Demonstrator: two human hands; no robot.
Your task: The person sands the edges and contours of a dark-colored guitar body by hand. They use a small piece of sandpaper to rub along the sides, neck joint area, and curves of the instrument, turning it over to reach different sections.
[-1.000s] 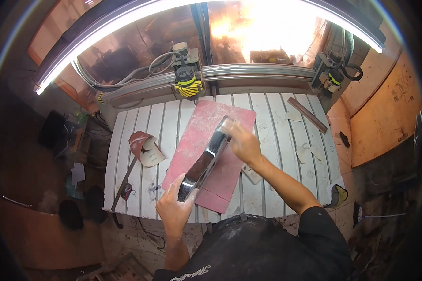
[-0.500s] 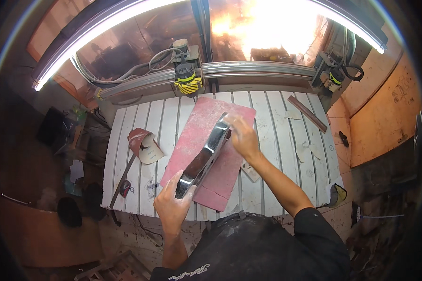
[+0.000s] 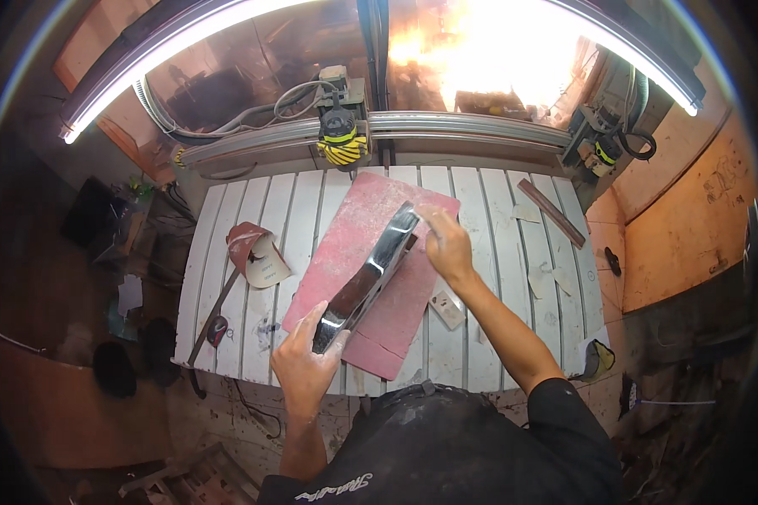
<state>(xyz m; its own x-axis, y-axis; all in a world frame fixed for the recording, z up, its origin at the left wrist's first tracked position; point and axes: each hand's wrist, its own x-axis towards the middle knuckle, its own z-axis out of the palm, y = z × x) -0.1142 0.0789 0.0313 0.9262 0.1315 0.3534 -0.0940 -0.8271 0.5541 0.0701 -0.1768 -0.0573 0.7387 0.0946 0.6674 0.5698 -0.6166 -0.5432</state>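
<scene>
A long, shiny, mirror-like metal piece with a curved face point(image 3: 368, 271) lies diagonally over a dusty pink board point(image 3: 333, 252) on the white slatted table point(image 3: 507, 328). My left hand point(image 3: 306, 358), its fingers powdered white, is closed around the piece's near end. At the far end, my right hand point(image 3: 446, 248) has curled fingers on the piece's right edge. A rolled red-and-cream sanding sheet point(image 3: 265, 268) rests left of the board, and a small pale block point(image 3: 448, 310) sits at its right edge.
A dark strip point(image 3: 552, 212) and paper scraps point(image 3: 537, 282) lie at the right. Along the back runs a metal rail point(image 3: 467, 124) carrying two machine heads point(image 3: 339, 126). A dark bar point(image 3: 212, 324) with a small tape measure point(image 3: 218, 332) is at the left; a long lamp hangs overhead.
My right hand has shifted slightly rightward at the piece's far end. The view has drifted a little; my left hand keeps its grip on the near end.
</scene>
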